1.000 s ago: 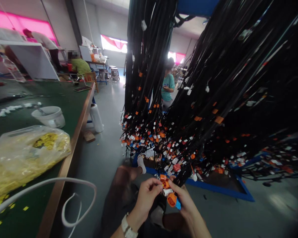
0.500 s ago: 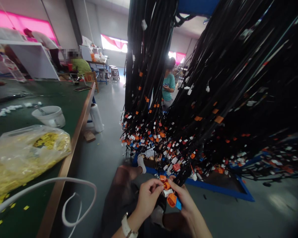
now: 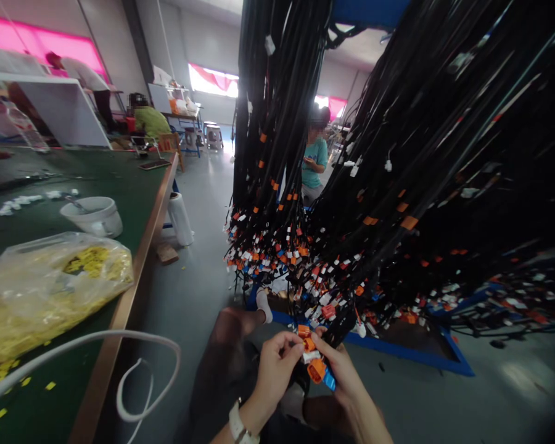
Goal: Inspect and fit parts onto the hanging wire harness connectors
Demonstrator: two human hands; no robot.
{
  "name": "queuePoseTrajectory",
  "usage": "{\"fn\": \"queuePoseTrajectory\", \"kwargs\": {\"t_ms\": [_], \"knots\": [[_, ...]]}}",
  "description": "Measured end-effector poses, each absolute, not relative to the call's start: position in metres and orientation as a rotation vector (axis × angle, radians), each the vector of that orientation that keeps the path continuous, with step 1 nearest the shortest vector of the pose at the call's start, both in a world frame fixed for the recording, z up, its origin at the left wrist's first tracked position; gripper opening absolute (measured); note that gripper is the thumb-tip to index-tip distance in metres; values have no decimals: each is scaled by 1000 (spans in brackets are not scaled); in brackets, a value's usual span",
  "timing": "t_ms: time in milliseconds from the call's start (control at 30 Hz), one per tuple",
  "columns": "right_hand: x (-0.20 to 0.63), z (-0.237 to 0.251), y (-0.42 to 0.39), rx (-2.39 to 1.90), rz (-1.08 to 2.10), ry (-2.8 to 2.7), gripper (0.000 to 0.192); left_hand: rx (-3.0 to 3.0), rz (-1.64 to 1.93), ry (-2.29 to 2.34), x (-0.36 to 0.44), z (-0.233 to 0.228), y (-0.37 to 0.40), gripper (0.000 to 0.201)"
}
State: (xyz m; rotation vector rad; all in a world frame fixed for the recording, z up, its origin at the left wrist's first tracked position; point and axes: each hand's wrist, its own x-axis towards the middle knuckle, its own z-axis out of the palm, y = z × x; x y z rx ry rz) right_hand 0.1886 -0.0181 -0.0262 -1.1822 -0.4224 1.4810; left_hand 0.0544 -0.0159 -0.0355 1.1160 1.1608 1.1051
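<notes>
Both hands, left hand (image 3: 272,370) and right hand (image 3: 340,373), pinch the orange connector cluster (image 3: 312,361) (wires dangling above); better to grip the housings, not the leads.

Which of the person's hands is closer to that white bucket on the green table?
The left. The left hand is the one on the side of the white bucket, which stands up and leftward on the green table; the right hand is beyond it, farther away.
</notes>
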Motion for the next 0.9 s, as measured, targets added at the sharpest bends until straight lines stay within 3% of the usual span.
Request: {"fn": "queuePoseTrajectory", "kwargs": {"t_ms": [900], "knots": [[187, -33, -19, -1218, 1345, -472, 34, 1053, 1086, 1111, 56, -38, -16, 16]]}}
